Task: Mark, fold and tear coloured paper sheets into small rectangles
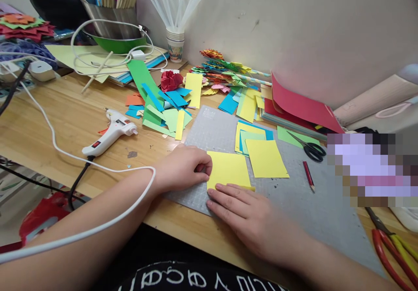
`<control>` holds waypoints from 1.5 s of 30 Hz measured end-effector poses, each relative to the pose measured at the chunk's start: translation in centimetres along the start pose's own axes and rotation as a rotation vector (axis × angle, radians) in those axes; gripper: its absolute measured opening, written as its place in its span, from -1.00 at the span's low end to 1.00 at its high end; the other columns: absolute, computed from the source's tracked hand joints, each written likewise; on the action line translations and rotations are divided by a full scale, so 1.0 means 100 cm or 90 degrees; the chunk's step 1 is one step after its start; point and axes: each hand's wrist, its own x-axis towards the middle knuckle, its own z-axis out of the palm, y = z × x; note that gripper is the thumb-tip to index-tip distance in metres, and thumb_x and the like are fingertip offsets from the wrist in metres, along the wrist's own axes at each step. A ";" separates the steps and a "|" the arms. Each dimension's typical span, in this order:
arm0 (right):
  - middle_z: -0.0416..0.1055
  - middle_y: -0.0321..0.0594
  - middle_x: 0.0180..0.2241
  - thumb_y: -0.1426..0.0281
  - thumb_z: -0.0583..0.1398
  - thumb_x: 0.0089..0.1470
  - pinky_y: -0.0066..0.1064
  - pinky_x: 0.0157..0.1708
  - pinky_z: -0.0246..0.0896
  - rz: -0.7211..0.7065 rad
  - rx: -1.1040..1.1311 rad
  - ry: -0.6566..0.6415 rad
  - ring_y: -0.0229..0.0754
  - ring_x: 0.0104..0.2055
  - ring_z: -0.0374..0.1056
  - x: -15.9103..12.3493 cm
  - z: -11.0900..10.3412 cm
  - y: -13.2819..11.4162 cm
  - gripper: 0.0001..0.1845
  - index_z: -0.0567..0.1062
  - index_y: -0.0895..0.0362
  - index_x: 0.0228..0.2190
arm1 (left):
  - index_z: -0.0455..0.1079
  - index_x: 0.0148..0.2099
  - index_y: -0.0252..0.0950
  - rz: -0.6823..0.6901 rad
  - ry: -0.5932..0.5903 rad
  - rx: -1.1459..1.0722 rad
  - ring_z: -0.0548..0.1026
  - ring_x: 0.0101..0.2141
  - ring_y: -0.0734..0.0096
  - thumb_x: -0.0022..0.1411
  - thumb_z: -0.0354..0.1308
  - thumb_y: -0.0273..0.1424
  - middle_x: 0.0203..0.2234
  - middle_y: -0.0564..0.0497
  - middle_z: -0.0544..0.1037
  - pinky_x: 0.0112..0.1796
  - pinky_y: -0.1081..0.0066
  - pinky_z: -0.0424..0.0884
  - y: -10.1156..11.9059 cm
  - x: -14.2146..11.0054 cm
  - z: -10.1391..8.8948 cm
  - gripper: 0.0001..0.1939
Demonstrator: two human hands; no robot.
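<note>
1. Yellow paper lies on the grey cutting mat, between the two hands, near the front edge of the wooden tabletop. Its near edge shows a narrow folded strip at the right.

2. The left hand touches the left edge of this paper. Its fingers are curled, with the thumb close to them; I cannot tell if they clamp the sheet.

3. The right hand rests on the near edge. Its fingers are stretched flat, side by side, and grip nothing; its thumb is hidden.

4. Just beside, at the right, one yellow square partly covers a stack of yellow, green and blue sheets.

5. Farther right are black scissors and a dark red pencil.

6. At left, the white glue gun has a red switch and a dark label, too small to read.

7. Small print in the far left corner of the mat is also unreadable.

8. Black clothing carries big white letters, partly cut off; I cannot read a sure word.

9. The paper cup has a printed picture and holds translucent sticks.
</note>
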 end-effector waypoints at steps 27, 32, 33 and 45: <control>0.33 -0.14 0.11 0.51 0.02 0.19 -0.12 0.10 0.19 0.007 -0.017 -0.017 0.01 0.14 0.20 0.004 0.001 -0.007 -0.59 0.37 0.15 0.06 | 0.40 -0.38 -0.24 -0.006 0.009 -0.009 0.34 -0.40 0.42 0.07 0.09 -0.43 -0.48 0.10 0.47 -0.34 0.39 0.15 0.001 -0.002 0.001 -0.93; 0.34 -0.11 0.11 0.50 0.01 0.21 -0.12 0.06 0.25 0.006 -0.020 -0.030 0.02 0.13 0.20 0.003 -0.001 -0.008 -0.60 0.37 0.18 0.06 | 0.40 -0.37 -0.23 0.001 0.010 0.000 0.35 -0.39 0.41 0.09 0.10 -0.41 -0.49 0.11 0.46 -0.30 0.36 0.16 0.001 -0.002 0.001 -0.93; 0.34 -0.12 0.11 0.50 0.01 0.21 -0.12 0.06 0.25 0.004 -0.021 -0.028 0.02 0.13 0.20 0.003 -0.001 -0.008 -0.60 0.37 0.18 0.06 | 0.40 -0.38 -0.23 0.001 0.010 0.002 0.35 -0.39 0.41 0.09 0.10 -0.41 -0.48 0.11 0.46 -0.29 0.35 0.16 0.001 -0.002 0.001 -0.94; 0.33 -0.20 0.13 0.50 0.02 0.23 -0.14 0.09 0.21 -0.010 -0.036 0.001 -0.01 0.14 0.20 0.000 0.003 -0.004 -0.61 0.37 0.13 0.06 | 0.35 -0.07 -0.19 0.000 0.174 0.082 0.30 -0.06 0.19 0.13 0.21 -0.19 -0.11 0.01 0.39 -0.03 0.21 0.18 0.005 -0.001 0.012 -0.66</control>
